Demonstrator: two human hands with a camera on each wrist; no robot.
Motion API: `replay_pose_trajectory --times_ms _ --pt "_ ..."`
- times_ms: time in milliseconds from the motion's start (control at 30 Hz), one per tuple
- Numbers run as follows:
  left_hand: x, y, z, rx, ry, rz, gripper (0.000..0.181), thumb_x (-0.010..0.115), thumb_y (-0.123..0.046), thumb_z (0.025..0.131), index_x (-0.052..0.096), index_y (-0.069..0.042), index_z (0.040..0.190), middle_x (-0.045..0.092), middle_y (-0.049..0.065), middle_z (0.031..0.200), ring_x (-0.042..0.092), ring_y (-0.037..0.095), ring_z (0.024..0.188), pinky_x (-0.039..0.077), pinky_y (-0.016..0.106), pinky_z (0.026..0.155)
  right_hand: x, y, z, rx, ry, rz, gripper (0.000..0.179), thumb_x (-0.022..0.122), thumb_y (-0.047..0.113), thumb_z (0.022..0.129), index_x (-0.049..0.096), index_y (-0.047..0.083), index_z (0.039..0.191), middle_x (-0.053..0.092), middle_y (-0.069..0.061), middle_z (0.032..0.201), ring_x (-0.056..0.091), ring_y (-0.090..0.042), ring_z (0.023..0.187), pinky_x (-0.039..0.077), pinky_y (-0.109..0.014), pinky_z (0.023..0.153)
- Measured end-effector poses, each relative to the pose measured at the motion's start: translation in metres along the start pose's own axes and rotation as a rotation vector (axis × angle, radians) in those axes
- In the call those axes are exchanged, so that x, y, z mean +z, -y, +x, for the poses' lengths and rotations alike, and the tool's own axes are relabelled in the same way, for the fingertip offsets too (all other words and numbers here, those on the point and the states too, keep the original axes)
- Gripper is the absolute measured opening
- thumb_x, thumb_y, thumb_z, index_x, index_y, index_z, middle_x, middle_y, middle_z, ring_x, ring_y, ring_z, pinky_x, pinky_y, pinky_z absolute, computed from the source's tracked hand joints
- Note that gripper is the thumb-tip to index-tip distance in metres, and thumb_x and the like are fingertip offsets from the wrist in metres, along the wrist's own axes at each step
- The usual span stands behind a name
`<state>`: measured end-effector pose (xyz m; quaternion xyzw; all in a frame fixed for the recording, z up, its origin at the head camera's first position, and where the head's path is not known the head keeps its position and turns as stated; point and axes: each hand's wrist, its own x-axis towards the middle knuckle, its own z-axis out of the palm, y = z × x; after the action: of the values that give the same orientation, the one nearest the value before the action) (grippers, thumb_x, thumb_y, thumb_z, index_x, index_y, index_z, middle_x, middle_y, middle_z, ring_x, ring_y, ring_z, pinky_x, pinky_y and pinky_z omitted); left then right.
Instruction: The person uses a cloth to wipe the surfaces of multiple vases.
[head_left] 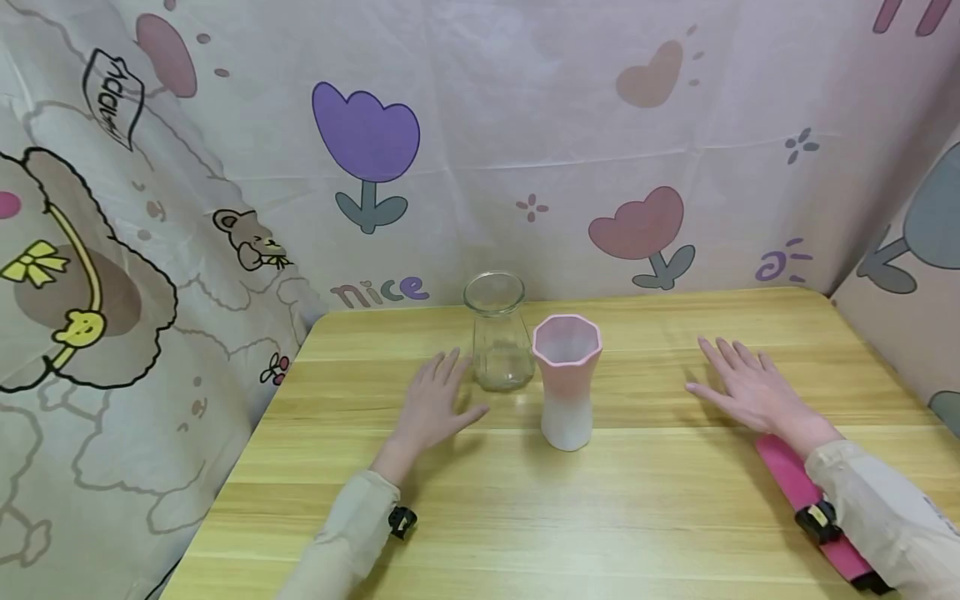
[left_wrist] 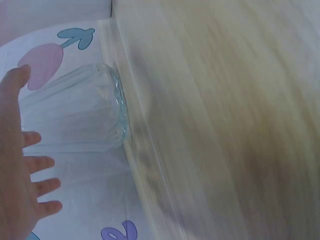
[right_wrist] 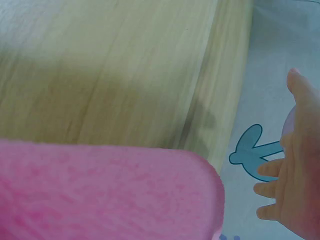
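A clear glass vase [head_left: 502, 350] stands upright toward the back of the wooden table. In front of it and to its right is a second vase [head_left: 567, 392], pink at the flared rim and white at the foot. My left hand [head_left: 435, 404] is spread just left of the glass vase, thumb pointing right, holding nothing. The left wrist view shows the glass vase [left_wrist: 75, 112] beyond the fingers [left_wrist: 45, 186]; whether they touch it I cannot tell. Over the table's right side, my right hand [head_left: 750, 392] has its fingers extended and holds nothing.
A pink strap [head_left: 787, 475] lies along the underside of my right forearm and fills the lower left of the right wrist view. Patterned cloth [head_left: 480, 125] hangs behind the table [head_left: 480, 517] and along both sides.
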<state>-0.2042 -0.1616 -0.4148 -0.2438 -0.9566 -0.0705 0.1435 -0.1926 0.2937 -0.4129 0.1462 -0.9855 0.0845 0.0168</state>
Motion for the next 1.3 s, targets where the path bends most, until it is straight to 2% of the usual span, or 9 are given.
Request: replay_pose_trajectory --times_ms 200,667,767,967,1167,1300 --pt "0.001 -0.01 0.002 0.101 -0.082 -0.012 0.077 0.051 -0.059 0.079 0.041 -0.005 0.133 0.042 0.016 0.136 0.039 0.034 0.123 0.033 0.049 0.102 0.003 -0.001 0.0 -0.003 -0.013 0.0 0.082 0.039 0.054 0.09 -0.002 0.009 0.146 0.019 -0.037 0.138 0.018 -0.056 0.123 0.009 -0.068 0.099" --pt "-0.002 -0.036 0.004 0.203 -0.131 -0.165 0.074 0.067 -0.047 0.074 0.043 -0.006 0.132 0.049 0.011 0.129 0.046 0.027 0.117 0.038 0.042 0.1 0.004 0.001 -0.003 -0.006 -0.058 -0.004 0.081 0.04 0.052 0.091 -0.003 0.01 0.146 0.023 -0.037 0.136 0.022 -0.057 0.12 0.013 -0.068 0.099" --pt "0.0 -0.041 0.006 0.207 -0.107 -0.194 0.075 0.065 -0.049 0.075 0.042 -0.008 0.133 0.049 0.009 0.13 0.046 0.024 0.118 0.039 0.039 0.1 0.004 0.003 -0.004 0.003 -0.053 0.003 0.081 0.04 0.052 0.091 -0.002 0.009 0.145 0.022 -0.037 0.137 0.021 -0.057 0.121 0.013 -0.068 0.098" --pt "0.004 -0.051 0.011 0.185 -0.037 -0.326 0.074 0.065 -0.048 0.077 0.039 -0.01 0.135 0.044 0.007 0.136 0.041 0.022 0.124 0.037 0.041 0.101 0.001 0.005 -0.006 0.04 -0.026 0.053 0.08 0.037 0.051 0.092 0.003 0.0 0.144 0.02 -0.038 0.137 0.019 -0.056 0.122 0.012 -0.068 0.098" --pt "0.007 -0.062 0.02 0.122 0.025 -0.461 0.076 0.068 -0.044 0.077 0.037 -0.009 0.137 0.045 0.006 0.135 0.039 0.02 0.125 0.033 0.041 0.104 0.001 0.007 -0.008 0.053 -0.06 0.085 0.077 0.036 0.049 0.093 0.007 -0.004 0.143 0.022 -0.039 0.136 0.021 -0.056 0.12 0.015 -0.068 0.097" --pt "0.009 -0.067 0.025 0.092 0.049 -0.522 0.079 0.067 -0.047 0.077 0.034 -0.011 0.139 0.047 0.007 0.133 0.044 0.021 0.121 0.037 0.042 0.101 0.003 0.008 -0.01 0.066 -0.083 0.062 0.077 0.036 0.048 0.093 0.013 -0.008 0.141 0.025 -0.039 0.134 0.026 -0.056 0.117 0.02 -0.067 0.095"
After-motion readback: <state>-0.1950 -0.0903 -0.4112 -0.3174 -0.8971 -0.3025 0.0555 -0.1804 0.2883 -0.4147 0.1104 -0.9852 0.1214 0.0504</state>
